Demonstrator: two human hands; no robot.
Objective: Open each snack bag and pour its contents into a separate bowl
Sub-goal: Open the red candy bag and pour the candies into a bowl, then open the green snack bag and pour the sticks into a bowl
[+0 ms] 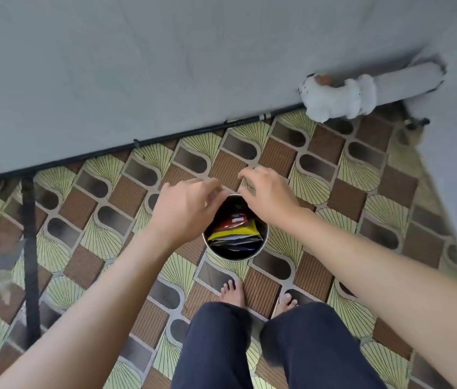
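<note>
A round metal bin (pixel 235 255) with a black inside stands on the patterned floor in front of my bare feet. Several crumpled snack bags lie in it, among them a yellow one (pixel 238 231) and a red one (pixel 231 221). My left hand (pixel 186 207) hovers over the bin's left rim and my right hand (pixel 268 192) over its far right rim. Both have loosely curled, spread fingers and hold nothing that I can see. No bowl is in view.
A grey wall (pixel 137 66) runs across the back with a black cable (pixel 148 141) along its base. A white pipe fitting (pixel 339 98) sticks out at the right. A black strap or post (pixel 30 248) stands at the left.
</note>
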